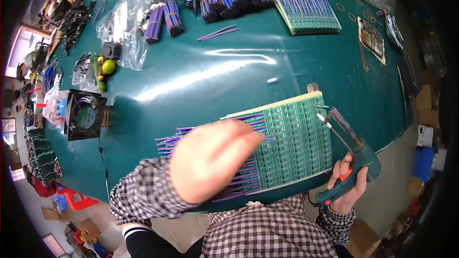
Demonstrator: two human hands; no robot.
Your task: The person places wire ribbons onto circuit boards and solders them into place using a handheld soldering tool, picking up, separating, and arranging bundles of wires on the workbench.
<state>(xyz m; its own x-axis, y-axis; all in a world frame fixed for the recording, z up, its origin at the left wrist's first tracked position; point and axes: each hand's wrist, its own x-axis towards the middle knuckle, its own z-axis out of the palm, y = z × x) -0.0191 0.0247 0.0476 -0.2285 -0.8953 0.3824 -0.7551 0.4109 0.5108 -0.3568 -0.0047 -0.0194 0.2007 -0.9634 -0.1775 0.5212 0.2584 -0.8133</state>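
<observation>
Green tabletop [134, 131], wires [246, 174] partly behind left hand [210, 160]

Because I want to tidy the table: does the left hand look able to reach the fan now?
Probably yes: nothing seems to stand between the left hand and the fan; the wires lie low beside the hand. Blur hides whether its grip is free.

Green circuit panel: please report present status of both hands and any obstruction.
Left hand blurred above wires, grip unclear. Right hand holds soldering gun, tip near right edge of green panel. Wires along panel's left part, some hidden by left hand.
</observation>
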